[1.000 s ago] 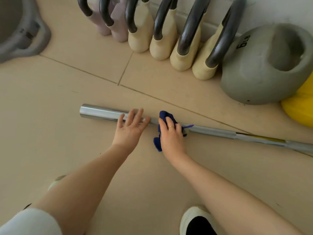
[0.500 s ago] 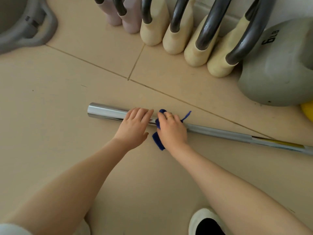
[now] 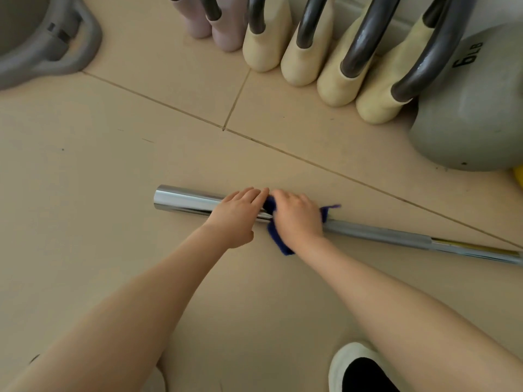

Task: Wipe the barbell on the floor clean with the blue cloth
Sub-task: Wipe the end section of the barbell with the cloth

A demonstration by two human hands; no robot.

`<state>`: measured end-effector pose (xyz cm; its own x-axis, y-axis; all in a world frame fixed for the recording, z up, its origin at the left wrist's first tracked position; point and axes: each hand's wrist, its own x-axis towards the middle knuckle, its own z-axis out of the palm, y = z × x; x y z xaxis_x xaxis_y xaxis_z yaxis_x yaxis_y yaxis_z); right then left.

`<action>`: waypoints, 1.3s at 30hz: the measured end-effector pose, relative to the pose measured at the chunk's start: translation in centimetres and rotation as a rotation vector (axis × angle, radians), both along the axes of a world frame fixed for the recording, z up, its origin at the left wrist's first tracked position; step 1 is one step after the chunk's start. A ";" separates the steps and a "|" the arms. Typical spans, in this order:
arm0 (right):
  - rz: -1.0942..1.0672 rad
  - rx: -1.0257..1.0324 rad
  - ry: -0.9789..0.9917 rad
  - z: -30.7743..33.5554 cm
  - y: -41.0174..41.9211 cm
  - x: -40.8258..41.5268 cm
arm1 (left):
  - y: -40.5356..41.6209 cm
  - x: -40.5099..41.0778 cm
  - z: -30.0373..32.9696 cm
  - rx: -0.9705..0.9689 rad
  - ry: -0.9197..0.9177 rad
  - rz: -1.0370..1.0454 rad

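On a beige tiled floor [image 3: 113, 171], the left hand [image 3: 236, 215] rests flat, fingers extended, on a chrome barbell [image 3: 184, 200]; the right hand [image 3: 297, 216] presses a dark blue cloth [image 3: 276, 236] around it, fingers curled, near cream kettlebells [image 3: 266, 41].

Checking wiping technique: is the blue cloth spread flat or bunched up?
Bunched. The blue cloth is wadded under the right hand around the barbell, with only crumpled ends sticking out on either side.

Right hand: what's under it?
Under the right hand is the blue cloth, pressed onto the barbell. Cloth ends stick out on both sides. The bar section and cloth directly beneath the palm are hidden.
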<state>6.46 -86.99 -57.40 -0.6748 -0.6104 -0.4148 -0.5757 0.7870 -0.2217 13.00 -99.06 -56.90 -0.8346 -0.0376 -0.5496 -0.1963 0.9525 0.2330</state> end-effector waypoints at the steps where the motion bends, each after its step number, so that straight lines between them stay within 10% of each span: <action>1: 0.021 -0.033 -0.024 -0.1 -0.8 0.8 | -0.2 -0.1 -0.1 0.011 -0.001 0.013; 24: 0.154 0.204 0.041 1.3 6.5 -3.1 | 2.1 1.3 0.2 -0.128 0.073 0.042; 32: 0.118 -0.010 -0.038 0.1 4.0 -1.6 | 3.0 1.6 0.5 -0.175 0.063 0.043; 39: 0.022 0.304 0.060 1.6 13.6 -5.1 | 4.7 1.5 0.3 -0.244 0.079 0.072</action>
<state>1.36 -73.39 -55.81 -0.6915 -0.4794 -0.5403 -0.5986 0.7990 0.0572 14.54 -94.37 -56.60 -0.8650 -0.2222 -0.4499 -0.2562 0.9665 0.0153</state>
